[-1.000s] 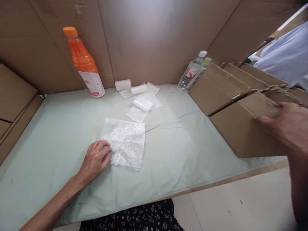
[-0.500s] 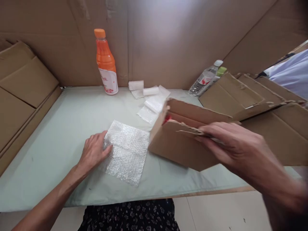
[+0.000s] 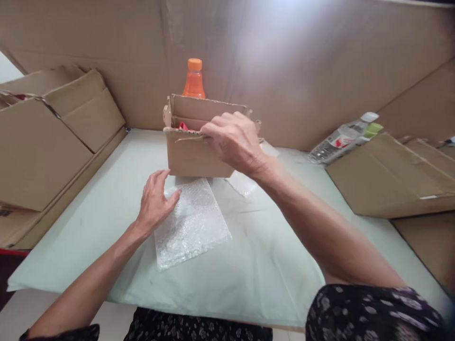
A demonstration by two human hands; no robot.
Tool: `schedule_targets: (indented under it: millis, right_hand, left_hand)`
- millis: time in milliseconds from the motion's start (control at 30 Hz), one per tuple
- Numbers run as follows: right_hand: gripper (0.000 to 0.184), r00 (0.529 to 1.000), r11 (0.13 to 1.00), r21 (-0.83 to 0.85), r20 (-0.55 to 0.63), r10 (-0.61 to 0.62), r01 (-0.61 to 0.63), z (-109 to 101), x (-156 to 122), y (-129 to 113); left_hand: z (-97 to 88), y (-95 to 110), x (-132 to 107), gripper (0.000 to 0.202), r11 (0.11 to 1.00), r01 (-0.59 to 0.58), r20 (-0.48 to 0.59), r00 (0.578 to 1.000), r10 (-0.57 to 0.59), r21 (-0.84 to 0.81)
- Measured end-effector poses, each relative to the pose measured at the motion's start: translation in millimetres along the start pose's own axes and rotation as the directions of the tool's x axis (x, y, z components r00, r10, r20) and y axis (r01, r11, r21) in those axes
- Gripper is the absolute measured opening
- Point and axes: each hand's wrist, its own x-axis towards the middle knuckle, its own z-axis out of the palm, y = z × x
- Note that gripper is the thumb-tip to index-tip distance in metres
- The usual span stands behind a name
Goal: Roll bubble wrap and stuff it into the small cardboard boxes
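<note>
My right hand grips the near top edge of a small open cardboard box, with its thumb hidden from view. Something red shows inside the box. A sheet of bubble wrap lies flat on the cloth in front of the box. My left hand rests at the upper left of the sheet, fingers apart, its fingertips close to the box's lower left corner. Behind the box stands an orange bottle, only its cap and neck visible. More bubble wrap pieces lie partly hidden under my right arm.
Large cardboard boxes stand at the left, and others at the right. A clear plastic bottle leans there beside a green-capped one. Upright cardboard closes off the back of the cloth-covered table.
My right hand has carried the box from the right to the middle, in front of the orange bottle. The view has turned to the left. My left hand stays by the bubble wrap.
</note>
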Motion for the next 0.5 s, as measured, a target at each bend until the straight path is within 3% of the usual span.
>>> schedule_targets:
  millis: [67, 133, 200, 267, 367, 433, 500]
  right_hand:
    - [0.019, 0.999, 0.999, -0.03, 0.032, -0.016, 0.017, 14.8, -4.1, -1.4]
    - [0.015, 0.998, 0.999, -0.028, -0.057, 0.03, -0.032, 19.7, -22.8, 0.4]
    - [0.015, 0.962, 0.988, 0.02, -0.223, 0.156, -0.155, 20.7, -48.6, 9.4]
    - [0.016, 0.902, 0.943, 0.142, -0.279, 0.33, -0.301, 27.1, -71.3, 26.6]
    - [0.033, 0.837, 0.787, 0.368, -0.042, 0.546, -0.496, 57.5, -85.3, 58.9]
    - [0.052, 0.793, 0.661, 0.474, 0.151, 0.59, -0.582, 86.9, -80.8, 76.1]
    - [0.061, 0.787, 0.583, 0.554, 0.252, 0.563, -0.595, 114.2, -71.6, 85.1]
  left_hand:
    - [5.2, -9.1, 19.1, 0.067, 0.993, 0.097, -0.016, 0.995, -0.098, -0.067]
    - [10.5, -20.8, 31.3, 0.07, 0.978, 0.174, -0.014, 0.984, -0.177, -0.111]
    - [14.4, -32.0, 38.1, 0.071, 0.973, 0.198, -0.006, 0.98, -0.201, -0.12]
    - [16.3, -40.5, 43.3, 0.072, 0.972, 0.199, 0.008, 0.98, -0.2, -0.127]
    - [17.8, -48.0, 55.3, 0.07, 0.954, 0.246, -0.017, 0.967, -0.252, -0.173]
    - [20.1, -51.9, 67.5, 0.066, 0.931, 0.299, -0.094, 0.941, -0.324, -0.21]
    - [24.1, -56.2, 80.9, 0.066, 0.904, 0.334, -0.135, 0.916, -0.379, -0.267]
